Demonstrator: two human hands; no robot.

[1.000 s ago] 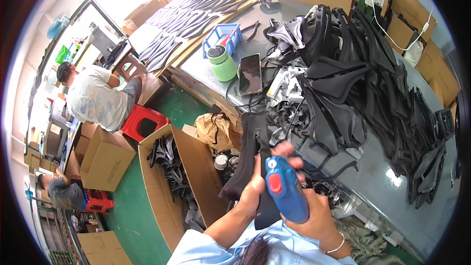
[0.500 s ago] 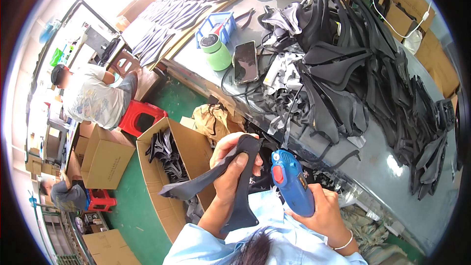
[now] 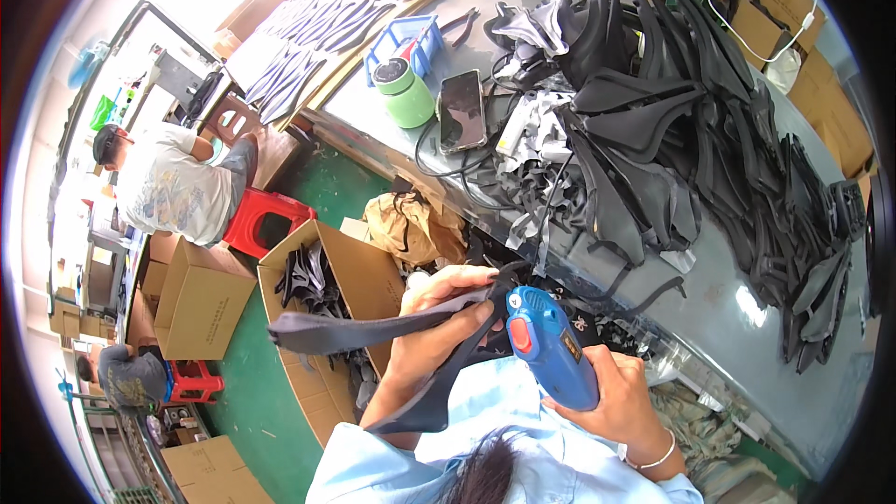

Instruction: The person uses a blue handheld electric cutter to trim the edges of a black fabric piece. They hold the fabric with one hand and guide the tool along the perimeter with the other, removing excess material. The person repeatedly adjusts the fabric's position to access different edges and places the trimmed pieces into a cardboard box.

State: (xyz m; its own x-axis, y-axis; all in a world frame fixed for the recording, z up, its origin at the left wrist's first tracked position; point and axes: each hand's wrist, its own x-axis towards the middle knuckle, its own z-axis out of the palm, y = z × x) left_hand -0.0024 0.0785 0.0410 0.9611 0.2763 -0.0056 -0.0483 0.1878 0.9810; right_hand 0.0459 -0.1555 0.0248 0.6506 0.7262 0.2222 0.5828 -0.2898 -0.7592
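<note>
My left hand (image 3: pixel 418 355) pinches a dark grey, V-shaped padded fabric piece (image 3: pixel 359 334) between thumb and fingers. One arm of the piece points left, and the other hangs down over my forearm. In my right hand (image 3: pixel 623 399) is a blue handheld power tool (image 3: pixel 560 359) with a red button, its body pointing up and away from me. The tool's head is against or just beside the folded end of the piece near my left fingertips; its working tip is hidden, so I cannot tell whether they touch.
A metal-topped table (image 3: pixel 714 317) carries heaped black padded pieces (image 3: pixel 644 117), pale scraps (image 3: pixel 541 131), a phone (image 3: pixel 462 112), a green bottle (image 3: pixel 403 93) and a blue basket (image 3: pixel 425 42). A cardboard box (image 3: pixel 350 266) of dark pieces stands left. Two people sit on red stools (image 3: pixel 271 224) beyond.
My left hand has brought the fabric piece right, up to the tool's head. The piece has tilted, its free arm now reaching further left. My right hand has barely moved.
</note>
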